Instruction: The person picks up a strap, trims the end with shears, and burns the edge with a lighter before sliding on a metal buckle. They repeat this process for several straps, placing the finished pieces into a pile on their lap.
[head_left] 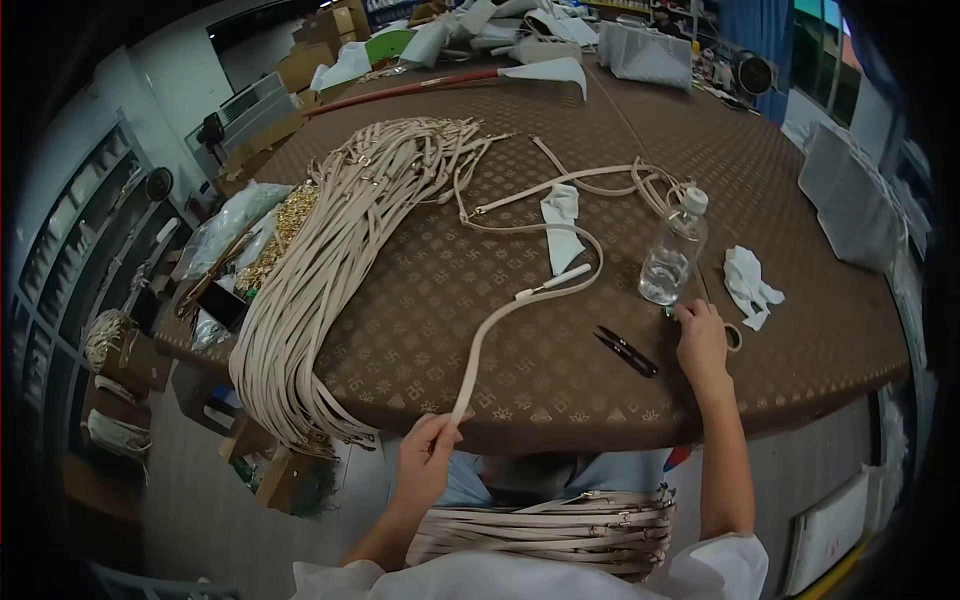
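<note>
My left hand (430,447) is closed in a pinch on the end of a cream strap (477,357) at the table's front edge. From there the strap curves away across the brown cloth and joins more strap with metal fittings. My right hand (703,340) rests low beside a clear bottle (670,262) with a white cap. Its fingers are bent together over something small, partly hidden. A tape roll (734,339) lies against its right side. Black thread snips (627,352) lie left of it. A white pen-like stick (566,278) lies beside the strap.
A thick heap of cream straps (335,250) hangs over the table's left front edge. More straps (540,530) lie across my lap. Gold hardware (288,230) and a phone (222,305) are at left. Crumpled tissue (750,284) lies right; a long red-handled tool (420,88) lies behind.
</note>
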